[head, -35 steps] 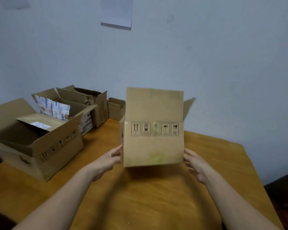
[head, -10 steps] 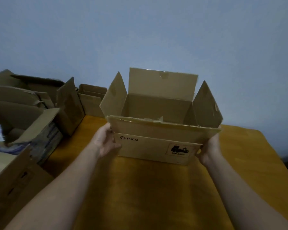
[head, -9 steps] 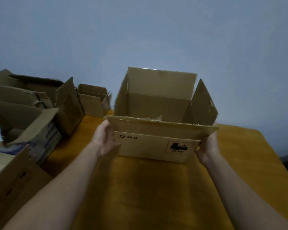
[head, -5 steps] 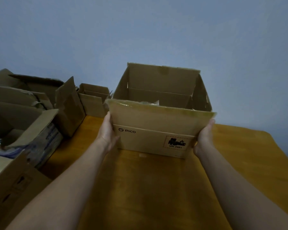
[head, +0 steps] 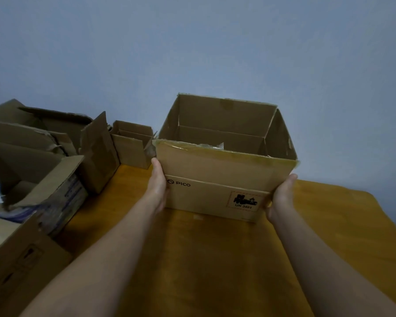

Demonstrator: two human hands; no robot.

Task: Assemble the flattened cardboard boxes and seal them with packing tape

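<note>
A brown cardboard box printed "PICO" with a UN 3481 label stands on the wooden table, its top open and all its flaps standing upright. Old tape residue shines along the near flap's top edge. My left hand presses flat against the box's left side, fingers straight. On the right side my right hand presses the same way, palm against the cardboard. The fingertips of both hands are hidden behind the box's sides. No tape roll is in view.
Several other open cardboard boxes crowd the table's left side: a large one with printed packets inside, another at the near left, a small one against the grey wall. The table's right edge lies close by.
The box was turned from showing its handling-symbol side to its PICO side. Its side flaps, splayed outward a second ago, now stand upright, and my hands slid up along the sides.
</note>
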